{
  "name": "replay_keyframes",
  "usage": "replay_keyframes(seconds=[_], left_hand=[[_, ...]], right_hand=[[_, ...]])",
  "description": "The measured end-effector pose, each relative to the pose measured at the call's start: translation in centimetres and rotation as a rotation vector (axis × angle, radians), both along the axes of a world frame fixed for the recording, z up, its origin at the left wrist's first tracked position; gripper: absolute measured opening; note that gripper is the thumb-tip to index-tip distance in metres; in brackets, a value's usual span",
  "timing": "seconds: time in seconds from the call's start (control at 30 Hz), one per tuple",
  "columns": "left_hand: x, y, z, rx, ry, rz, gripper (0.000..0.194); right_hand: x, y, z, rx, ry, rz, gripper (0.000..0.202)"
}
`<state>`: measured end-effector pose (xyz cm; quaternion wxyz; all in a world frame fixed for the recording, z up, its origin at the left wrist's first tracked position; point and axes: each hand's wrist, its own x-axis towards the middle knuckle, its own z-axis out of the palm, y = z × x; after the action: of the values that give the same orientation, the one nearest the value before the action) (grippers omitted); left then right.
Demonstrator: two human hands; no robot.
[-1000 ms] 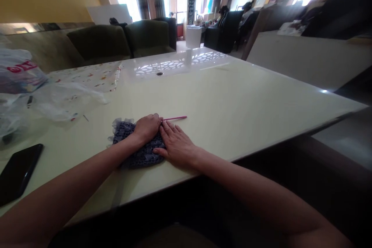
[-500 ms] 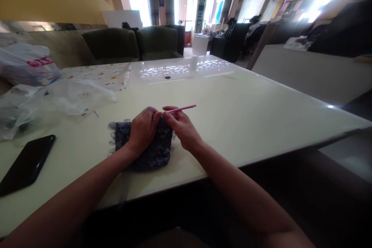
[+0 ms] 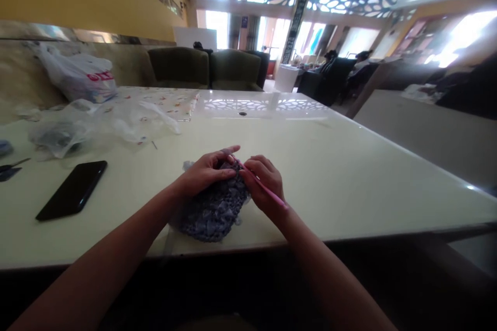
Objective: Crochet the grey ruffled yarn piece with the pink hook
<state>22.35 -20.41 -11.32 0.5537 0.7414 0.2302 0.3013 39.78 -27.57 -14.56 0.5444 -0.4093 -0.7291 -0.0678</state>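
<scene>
A dark grey crocheted piece [image 3: 213,212] with ruffled edges rests near the front of the pale table [image 3: 330,181]. My left hand [image 3: 212,170] grips its upper edge, thumb on the near face and index finger stretched out with grey yarn around it. In my right hand [image 3: 266,178] is a pink crochet hook [image 3: 272,195], its shaft slanting from the work down across the palm towards the wrist. The hook's tip meets the top edge of the piece, close to my left fingers; the exact stitch is too small to make out.
A black phone [image 3: 72,190] lies left of my forearm. Behind it are crumpled clear plastic bags [image 3: 116,121] and a white carrier bag [image 3: 83,75]. Scissors [image 3: 11,169] are at the far left. Green chairs [image 3: 178,68] stand beyond the table.
The hook has swung from pointing outward to the right to lying back along my right palm, its tip now at the work. The piece has tilted. The camera view has shifted left and up.
</scene>
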Motion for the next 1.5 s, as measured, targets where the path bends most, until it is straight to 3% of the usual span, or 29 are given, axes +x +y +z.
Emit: replay_keyframes(seconds=[0.1,0.17,0.3,0.37,0.43,0.5,0.57,0.67,0.77,0.83,0.9,0.97,1.03,1.07,1.13,1.27,1.4,1.5], left_hand=[[0.0,-0.3,0.0,-0.1,-0.05,0.042,0.011],[0.1,-0.6,0.2,-0.161,-0.07,0.048,0.013],[-0.2,-1.3,1.0,-0.366,-0.084,-0.012,0.061],[-0.3,-1.6,1.2,-0.372,-0.083,-0.02,0.072],[-0.1,-2.0,1.1,-0.257,-0.066,0.032,0.069],[0.5,-2.5,0.6,-0.057,0.013,0.15,0.058],[1.1,-3.2,0.2,0.112,0.108,0.258,0.046],[1.4,-3.9,0.6,0.205,0.17,0.277,0.04],[-0.2,-3.4,2.5,0.365,0.335,0.113,0.025],[-1.9,-2.5,3.8,0.52,0.488,0.027,0.033],[-3.6,-1.5,4.4,0.513,0.455,-0.053,0.032],[-4.9,-0.8,4.0,0.397,0.199,-0.031,0.026],[-5.5,-0.3,2.8,0.258,-0.1,0.131,0.024],[-5.7,-0.2,2.1,0.208,-0.159,0.203,0.025],[-5.8,-0.3,0.7,0.154,-0.069,0.246,0.033],[-5.9,-0.9,-0.9,0.094,0.241,0.141,0.049],[-6.5,-1.4,-1.4,0.035,0.215,0.122,0.045],[-7.4,-0.8,-1.7,0.105,0.171,0.165,0.045]], right_hand=[[0.4,0.2,-0.4,0.136,-0.174,-0.074,0.004],[0.6,0.0,-0.2,0.147,-0.186,-0.031,0.007],[0.7,-0.8,0.9,0.033,-0.083,0.13,0.01],[0.6,-1.1,1.3,0.022,-0.096,0.12,0.011],[0.2,-1.2,1.3,0.039,-0.181,-0.006,0.014],[-0.6,-1.2,1.1,0.03,-0.262,-0.201,0.018],[-1.4,-1.0,0.8,-0.031,-0.252,-0.311,0.022],[-2.1,-1.0,0.3,-0.13,-0.024,-0.199,0.023],[-1.6,-1.0,0.2,-0.206,0.19,-0.021,0.02],[-0.8,-1.1,0.2,-0.271,0.237,0.047,0.021],[-0.2,-1.2,0.3,-0.337,0.254,0.087,0.022],[0.2,-1.1,0.3,-0.377,0.272,0.115,0.023],[0.4,-0.8,0.1,-0.39,0.29,0.133,0.025],[0.4,-0.7,0.0,-0.386,0.298,0.138,0.026],[0.5,-0.5,-0.2,-0.368,0.304,0.137,0.025],[0.4,-0.5,-0.5,-0.312,0.302,0.109,0.024],[0.3,-0.7,-0.7,-0.24,0.26,0.052,0.025],[0.3,-0.3,-1.2,-0.256,0.129,0.001,0.027]])
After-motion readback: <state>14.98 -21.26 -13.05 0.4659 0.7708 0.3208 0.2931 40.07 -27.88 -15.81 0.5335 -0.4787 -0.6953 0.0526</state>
